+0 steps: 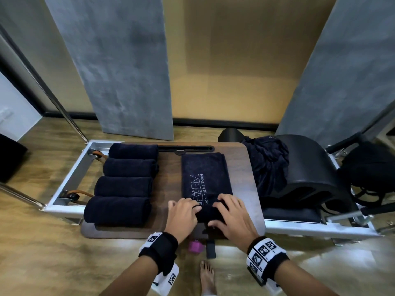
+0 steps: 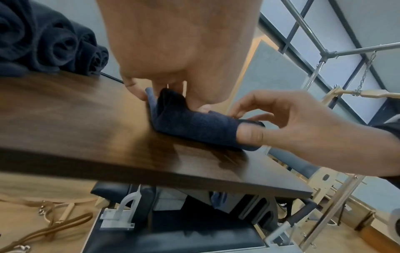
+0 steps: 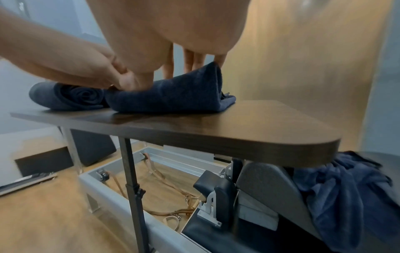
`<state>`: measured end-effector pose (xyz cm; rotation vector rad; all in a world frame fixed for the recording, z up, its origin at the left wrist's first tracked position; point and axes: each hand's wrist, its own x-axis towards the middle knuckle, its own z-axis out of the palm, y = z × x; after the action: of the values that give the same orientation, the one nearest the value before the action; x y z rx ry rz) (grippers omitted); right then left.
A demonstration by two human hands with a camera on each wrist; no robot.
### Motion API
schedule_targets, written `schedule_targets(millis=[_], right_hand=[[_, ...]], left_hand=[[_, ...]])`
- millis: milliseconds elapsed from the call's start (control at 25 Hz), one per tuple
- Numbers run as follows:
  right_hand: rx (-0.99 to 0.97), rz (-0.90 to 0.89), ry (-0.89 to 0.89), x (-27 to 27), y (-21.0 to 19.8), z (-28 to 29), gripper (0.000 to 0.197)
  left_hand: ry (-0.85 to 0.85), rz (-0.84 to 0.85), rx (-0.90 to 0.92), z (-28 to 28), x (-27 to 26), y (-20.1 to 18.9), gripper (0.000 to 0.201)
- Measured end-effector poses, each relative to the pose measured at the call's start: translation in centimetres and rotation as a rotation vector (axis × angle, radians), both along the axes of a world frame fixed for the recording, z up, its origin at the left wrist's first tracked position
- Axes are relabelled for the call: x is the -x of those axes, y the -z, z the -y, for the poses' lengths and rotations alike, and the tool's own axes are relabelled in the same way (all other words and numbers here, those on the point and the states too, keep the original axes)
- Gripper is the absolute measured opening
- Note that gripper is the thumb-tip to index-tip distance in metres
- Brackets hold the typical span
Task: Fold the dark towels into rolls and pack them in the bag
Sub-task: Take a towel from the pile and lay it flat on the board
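Towel: logo towel (image 1: 206,178) flat on bench (image 1: 245,167), near end curled.
Left hand (image 1: 183,212): pinches that end.
Right hand (image 1: 230,212): grips it too.
Head view only: four rolled towels (image 1: 126,182) left.
Wrist views: roll's (image 3: 164,95) lifted edge.

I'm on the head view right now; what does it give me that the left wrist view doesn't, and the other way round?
Only the head view: the printed face of the folded towel stretching away across the table, the heap of unfolded towels to its right, and the black bag at far right.

Only the left wrist view: the spiral ends of the finished rolls, and the right hand's thumb pressing the towel's rolled near edge.

Both: left hand, right hand, wooden table, four rolls, the towel being rolled.
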<state>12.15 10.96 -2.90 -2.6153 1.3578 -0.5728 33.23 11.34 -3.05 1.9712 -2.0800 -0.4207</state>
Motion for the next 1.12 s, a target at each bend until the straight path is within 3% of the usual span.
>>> schedule_targets(millis=[80,200,320,440,520,680,760,840,920,1000,1120], right_hand=[[0.002,-0.076,-0.055,0.2,0.2,0.7,0.045],[-0.1,-0.095,-0.074,0.2,-0.5,2.4,0.031],[-0.213,-0.158,-0.063,-0.2,-1.0,4.4,0.027],[-0.354,-0.076,0.034,-0.9,-1.4,5.6,0.035],[-0.416,-0.008,0.057,-1.1,-1.4,6.0,0.043],[-0.393,0.169,0.029,-0.7,-1.4,6.7,0.02],[-0.379,0.12,0.015,-0.2,-1.1,6.9,0.046],[-0.3,0.027,0.005,0.0,-0.8,7.4,0.05],[-0.261,-0.012,-0.009,-0.1,-0.7,8.2,0.038],[-0.307,0.023,0.018,-0.5,-1.2,9.2,0.028],[-0.449,0.167,0.071,-0.3,-1.9,10.8,0.027]], left_hand=[[0.002,0.004,-0.036,0.9,0.0,0.1,0.016],[0.024,-0.066,0.042,0.9,-0.3,0.4,0.013],[0.063,-0.057,0.158,0.3,-1.2,0.8,0.034],[0.144,-0.016,0.101,0.4,-2.5,1.0,0.054],[0.143,-0.018,0.087,1.2,-2.6,0.8,0.049],[0.031,-0.118,0.053,3.4,-2.2,0.0,0.027],[0.044,-0.053,0.005,4.6,-2.2,0.0,0.016],[0.009,-0.018,-0.056,5.5,-2.2,-0.1,0.021],[-0.019,0.054,-0.086,6.4,-2.1,-0.3,0.031],[-0.026,0.082,-0.054,6.9,-1.8,-0.4,0.037],[-0.005,-0.037,0.022,6.7,-1.9,-1.0,0.038]])
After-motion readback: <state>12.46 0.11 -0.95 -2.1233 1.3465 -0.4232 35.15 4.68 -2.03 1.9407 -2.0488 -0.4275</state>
